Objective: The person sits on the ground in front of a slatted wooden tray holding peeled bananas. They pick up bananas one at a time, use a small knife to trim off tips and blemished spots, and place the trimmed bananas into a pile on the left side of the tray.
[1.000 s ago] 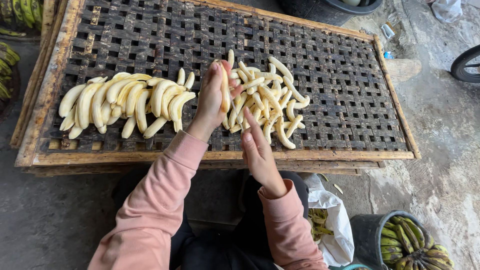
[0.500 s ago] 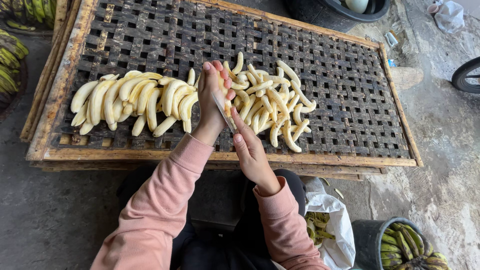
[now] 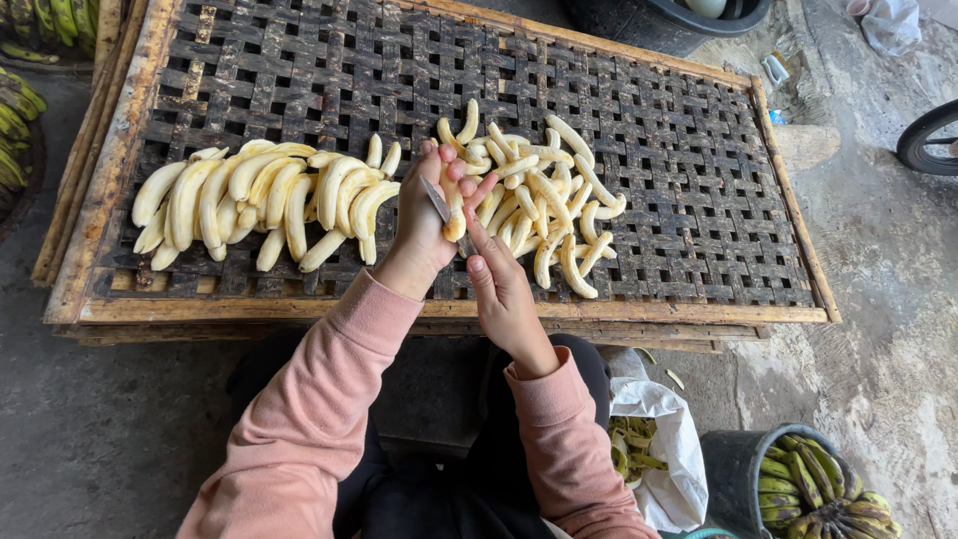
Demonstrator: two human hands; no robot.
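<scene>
My left hand (image 3: 424,225) is raised over the near edge of a woven drying rack (image 3: 649,170) and grips a peeled pale banana (image 3: 455,212). My right hand (image 3: 504,289) sits just below and right of it, holding a small knife (image 3: 437,200) whose grey blade lies against the banana and my left palm. A loose pile of peeled bananas (image 3: 544,205) lies on the rack right behind my hands. A neater row of peeled bananas (image 3: 264,195) lies to the left.
The rack has a wooden frame (image 3: 299,311) along its near side. A dark bucket of green unpeeled bananas (image 3: 808,489) and a white bag with peels (image 3: 659,449) stand at my right. More green bananas (image 3: 15,130) lie at far left. A wheel (image 3: 928,140) shows at right.
My hands stay together with the banana and knife; the right hand has crept slightly up toward the left. The view has shifted a little, with the rack now lower in the picture.
</scene>
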